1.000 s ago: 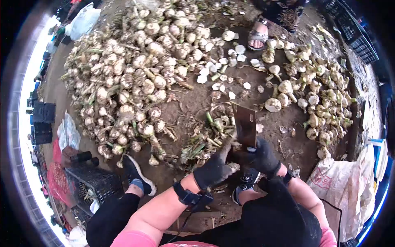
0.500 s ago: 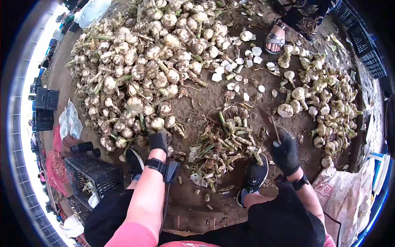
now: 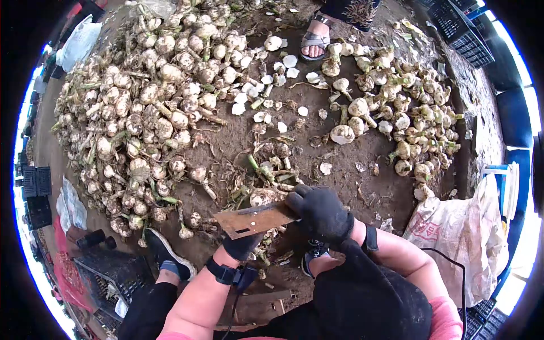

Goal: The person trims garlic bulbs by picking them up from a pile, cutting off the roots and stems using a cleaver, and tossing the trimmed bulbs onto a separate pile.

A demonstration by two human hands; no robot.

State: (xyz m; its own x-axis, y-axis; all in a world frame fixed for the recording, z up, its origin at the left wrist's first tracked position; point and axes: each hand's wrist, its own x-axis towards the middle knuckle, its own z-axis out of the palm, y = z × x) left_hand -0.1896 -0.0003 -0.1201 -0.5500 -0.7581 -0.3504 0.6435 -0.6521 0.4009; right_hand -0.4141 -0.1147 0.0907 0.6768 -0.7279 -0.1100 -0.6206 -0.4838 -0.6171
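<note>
A broad rusty cleaver (image 3: 255, 220), with a slot near its tip, is gripped in my right hand (image 3: 320, 212), which wears a dark glove. Its blade points left and lies across the front of my left hand (image 3: 241, 246), also gloved. Just beyond the blade's upper edge shows a pale, muddy bulb (image 3: 266, 196). My left hand appears closed on this bulb from the near side, though the blade covers most of the fingers. Cut stalks and leaf scraps (image 3: 266, 170) lie on the ground around both hands.
A large heap of stalked bulbs (image 3: 136, 107) spreads on the left, a smaller one (image 3: 396, 107) on the right. White cut slices (image 3: 241, 98) dot the soil between them. Another person's sandalled foot (image 3: 315, 42) stands at the back. A woven sack (image 3: 459, 238) and black crate (image 3: 113, 272) flank me.
My left hand has drawn back from the heap towards my body. My right hand has swung left with the cleaver, bringing the blade beside the bulb. The view has shifted right.
</note>
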